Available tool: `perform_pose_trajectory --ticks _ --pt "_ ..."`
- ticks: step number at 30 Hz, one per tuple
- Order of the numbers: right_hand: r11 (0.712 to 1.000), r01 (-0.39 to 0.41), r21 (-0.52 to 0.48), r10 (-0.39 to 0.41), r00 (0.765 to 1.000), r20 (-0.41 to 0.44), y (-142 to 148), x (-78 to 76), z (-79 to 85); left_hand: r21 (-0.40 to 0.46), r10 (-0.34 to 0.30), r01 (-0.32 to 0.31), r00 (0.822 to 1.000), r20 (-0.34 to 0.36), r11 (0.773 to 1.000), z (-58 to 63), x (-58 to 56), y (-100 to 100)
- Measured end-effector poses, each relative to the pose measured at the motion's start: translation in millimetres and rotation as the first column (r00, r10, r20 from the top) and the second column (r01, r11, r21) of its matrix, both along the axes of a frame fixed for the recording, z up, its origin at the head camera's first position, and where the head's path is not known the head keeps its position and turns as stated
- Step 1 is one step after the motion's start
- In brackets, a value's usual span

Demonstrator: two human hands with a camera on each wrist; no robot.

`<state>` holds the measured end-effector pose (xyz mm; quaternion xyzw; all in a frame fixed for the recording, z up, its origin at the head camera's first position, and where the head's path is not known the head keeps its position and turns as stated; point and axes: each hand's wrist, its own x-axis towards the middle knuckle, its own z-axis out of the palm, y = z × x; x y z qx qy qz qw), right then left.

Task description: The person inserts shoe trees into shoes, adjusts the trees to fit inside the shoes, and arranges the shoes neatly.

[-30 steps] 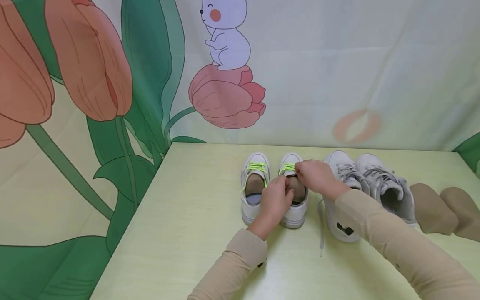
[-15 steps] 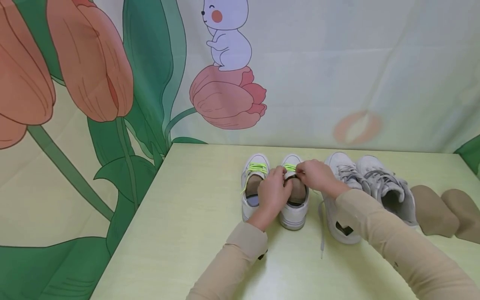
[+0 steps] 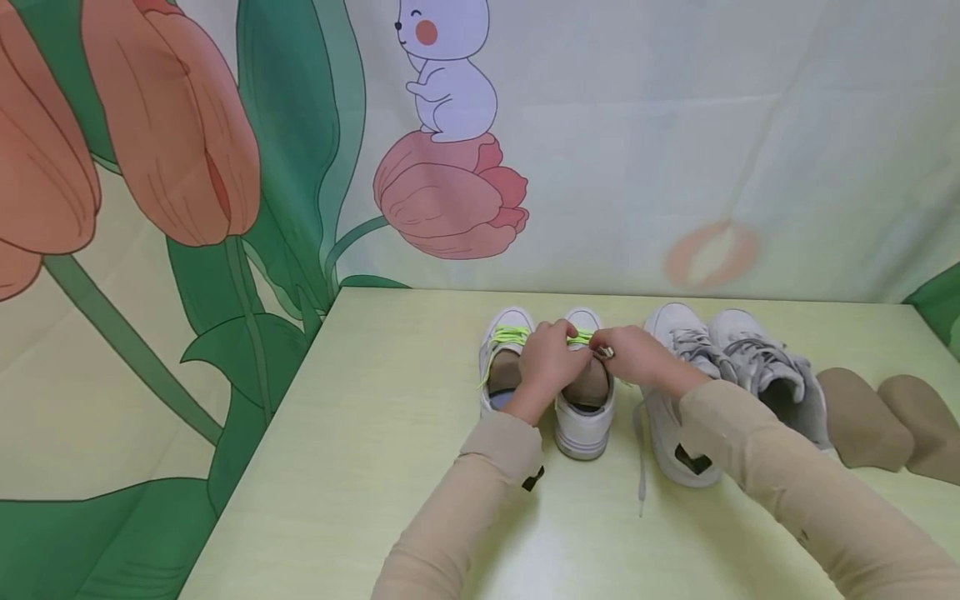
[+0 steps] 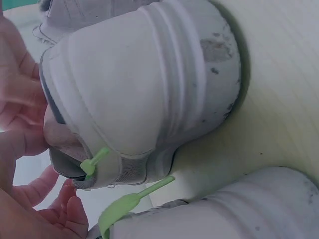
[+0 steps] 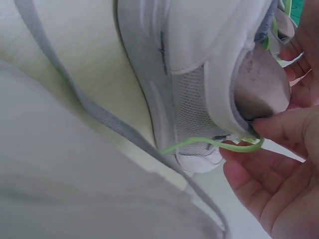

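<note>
Both hands are at the front opening of a white sneaker (image 3: 583,435) with bright green laces. My left hand (image 3: 550,360) bends over its tongue from the left, with fingertips close together at the laces. From the right, my right hand (image 3: 636,357) pinches the edge of the opening by the top of the lacing. In the right wrist view the thumb presses inside that edge, and a green lace (image 5: 214,145) hangs down the side. A brown rounded insert (image 5: 260,82) fills the front of the opening. The matching sneaker (image 3: 512,320) stands at left, partly behind my left hand.
A larger pair of grey-white sneakers (image 3: 772,367) stands to the right, with one lace (image 3: 641,467) trailing on the table (image 3: 360,467). Two brown rounded pieces (image 3: 862,421) lie at the far right. A printed curtain (image 3: 600,183) hangs behind the table's back edge.
My left hand has moved forward from the opening onto the tongue and laces. My right hand stays at the right edge of the opening. The shoes have not moved.
</note>
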<state>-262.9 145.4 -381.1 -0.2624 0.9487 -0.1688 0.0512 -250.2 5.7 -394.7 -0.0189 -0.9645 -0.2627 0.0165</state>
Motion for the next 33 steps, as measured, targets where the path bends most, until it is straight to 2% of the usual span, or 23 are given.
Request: perform_pose_trajectory --ticks 4,10,14,17,21,24,30,33 --pt "1.0 0.007 0.015 -0.007 1.0 0.03 2.3 0.8 -3.4 -0.01 -0.01 0.01 1.0 0.004 1.0 -0.1 -1.7 0.4" --pt "0.999 0.002 -0.04 -0.005 0.998 -0.061 4.0 -0.1 -13.2 -0.076 -0.062 0.057 0.996 -0.068 0.995 -3.3 -1.0 0.8" --pt "0.998 0.016 -0.06 -0.022 0.996 -0.086 3.1 0.7 -13.4 -0.125 -0.087 0.072 0.989 -0.122 0.99 -4.8 -0.8 0.8" --pt "0.997 0.03 -0.069 -0.037 0.995 -0.09 2.3 1.1 -12.7 -0.208 -0.118 0.082 0.979 -0.168 0.975 -5.6 -1.9 0.8" --pt "0.996 0.049 -0.076 -0.057 0.994 -0.098 2.1 -0.2 -13.6 -0.331 -0.18 0.098 0.957 -0.228 0.939 -5.9 -3.8 -0.1" --pt "0.995 0.059 -0.082 -0.067 0.993 -0.093 2.7 -1.7 -15.2 -0.353 -0.2 0.113 0.955 -0.22 0.929 -5.5 -4.6 -1.5" --pt "0.992 0.062 -0.108 -0.072 0.994 -0.085 4.2 -2.5 -17.1 -0.318 -0.2 0.151 0.971 -0.128 0.936 -0.9 -8.2 -2.6" --pt "0.991 0.056 -0.123 -0.068 0.993 -0.093 5.2 -2.6 -17.1 -0.348 -0.243 0.192 0.964 -0.109 0.918 3.1 -11.7 -0.7"
